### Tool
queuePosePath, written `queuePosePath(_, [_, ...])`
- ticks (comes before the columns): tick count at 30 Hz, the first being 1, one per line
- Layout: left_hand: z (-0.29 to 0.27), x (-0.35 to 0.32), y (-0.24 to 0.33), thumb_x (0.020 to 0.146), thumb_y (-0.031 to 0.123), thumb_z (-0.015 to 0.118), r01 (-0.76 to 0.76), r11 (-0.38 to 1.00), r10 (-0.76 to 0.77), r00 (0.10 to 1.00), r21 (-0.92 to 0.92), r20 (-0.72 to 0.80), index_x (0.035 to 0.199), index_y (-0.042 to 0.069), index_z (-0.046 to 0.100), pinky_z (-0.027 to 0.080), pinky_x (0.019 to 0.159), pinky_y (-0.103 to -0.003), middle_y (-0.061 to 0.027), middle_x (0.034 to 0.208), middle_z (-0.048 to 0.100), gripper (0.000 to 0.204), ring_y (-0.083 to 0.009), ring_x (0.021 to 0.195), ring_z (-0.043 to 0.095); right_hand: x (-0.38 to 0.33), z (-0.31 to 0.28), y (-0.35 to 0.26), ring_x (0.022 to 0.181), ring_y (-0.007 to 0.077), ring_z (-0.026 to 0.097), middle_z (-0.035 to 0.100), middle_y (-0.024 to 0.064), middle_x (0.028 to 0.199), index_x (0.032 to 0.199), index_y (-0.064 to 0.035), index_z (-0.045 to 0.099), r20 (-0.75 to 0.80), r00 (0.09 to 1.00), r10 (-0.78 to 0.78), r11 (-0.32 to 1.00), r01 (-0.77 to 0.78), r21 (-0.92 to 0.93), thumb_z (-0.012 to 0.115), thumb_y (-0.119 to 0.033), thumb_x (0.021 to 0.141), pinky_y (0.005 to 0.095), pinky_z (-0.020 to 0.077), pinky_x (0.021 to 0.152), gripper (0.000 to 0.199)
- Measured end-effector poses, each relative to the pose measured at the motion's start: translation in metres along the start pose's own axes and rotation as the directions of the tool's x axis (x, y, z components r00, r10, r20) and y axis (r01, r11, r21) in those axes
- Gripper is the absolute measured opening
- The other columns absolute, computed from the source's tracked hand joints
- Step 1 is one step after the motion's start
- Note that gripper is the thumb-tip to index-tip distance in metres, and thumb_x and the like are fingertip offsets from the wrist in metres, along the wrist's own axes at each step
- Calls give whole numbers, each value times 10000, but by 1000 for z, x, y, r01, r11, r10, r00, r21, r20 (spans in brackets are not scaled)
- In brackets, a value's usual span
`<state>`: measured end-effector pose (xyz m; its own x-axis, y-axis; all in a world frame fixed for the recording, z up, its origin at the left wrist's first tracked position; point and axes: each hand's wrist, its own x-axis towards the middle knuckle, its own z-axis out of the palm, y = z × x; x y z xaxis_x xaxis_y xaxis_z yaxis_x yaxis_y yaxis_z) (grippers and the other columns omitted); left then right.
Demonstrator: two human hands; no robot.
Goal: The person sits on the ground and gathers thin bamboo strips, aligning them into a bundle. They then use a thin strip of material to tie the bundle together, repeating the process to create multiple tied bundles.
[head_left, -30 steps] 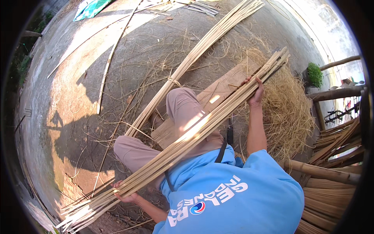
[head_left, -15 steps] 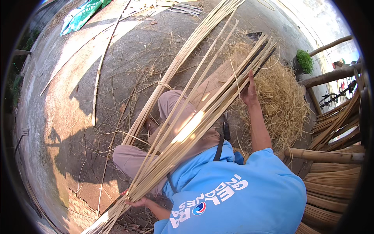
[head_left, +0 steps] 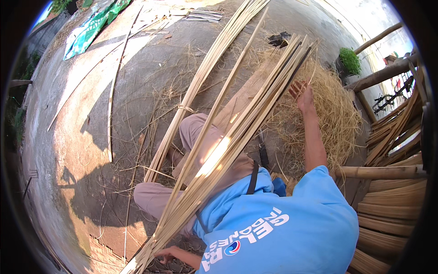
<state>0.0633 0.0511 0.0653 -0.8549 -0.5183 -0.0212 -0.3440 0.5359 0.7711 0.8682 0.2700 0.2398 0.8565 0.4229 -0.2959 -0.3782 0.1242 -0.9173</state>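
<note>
A long bundle of split bamboo strips [head_left: 228, 141], pale with a few dark-edged ones, lies slanting across my lap from lower left to upper right. My right hand [head_left: 303, 95] is held open beside its upper part, fingers spread, apart from the strips. At the lower end my left hand [head_left: 167, 254] is by the bundle's right edge, its visible fingers apart, the tips partly hidden at the strips. One strip [head_left: 219, 101] stands off from the bundle on its left. Beyond it, a second bundle of strips [head_left: 194, 91], tied round the middle, rests on the ground.
A heap of fine bamboo shavings [head_left: 335, 118] lies on the right. A dark tool [head_left: 263, 155] is beside my lap. Stacked strips [head_left: 388, 214] and a bamboo pole [head_left: 383, 172] are at the right edge. Long loose strips [head_left: 114, 91] and a green sheet [head_left: 89, 34] lie at the left.
My right hand has let go of the bundle's upper part and moved off to the right, opening. My left hand has loosened at the lower end. The separate strips have drawn closer together.
</note>
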Motion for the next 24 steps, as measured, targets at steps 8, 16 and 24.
queuePosePath(8, [11, -153, 140, 1070, 340, 501, -500, 600, 751, 80, -625, 656, 1276, -79, 586, 476, 1015, -385, -218, 1230, 640, 474, -299, 1149, 615, 100, -18, -31, 588, 103, 513, 547, 6, 837, 1138, -103, 573, 83, 997, 6, 952, 19, -304, 650, -485, 964, 248, 387, 464, 426])
queuePosePath(16, [-48, -363, 151, 976, 465, 638, -473, 548, 204, -724, -689, 659, 1361, 33, 564, 503, 906, -349, -154, 1065, 689, 584, -238, 995, 663, 133, -89, -66, 479, 74, 326, 427, -26, 663, 880, -117, 499, 10, 996, -90, 901, 86, -425, 653, -295, 1001, 252, 269, 403, 265])
queuePosePath(24, [-82, -397, 138, 689, 494, 896, -400, 79, 146, -901, -913, 408, 1455, 38, 425, 564, 826, -416, -170, 1120, 668, 1008, -334, 966, 692, 169, -314, -153, 767, 253, 705, 723, 176, 937, 948, 31, 709, -586, 650, -483, 653, -178, -736, 684, -418, 915, 389, 566, 638, 450])
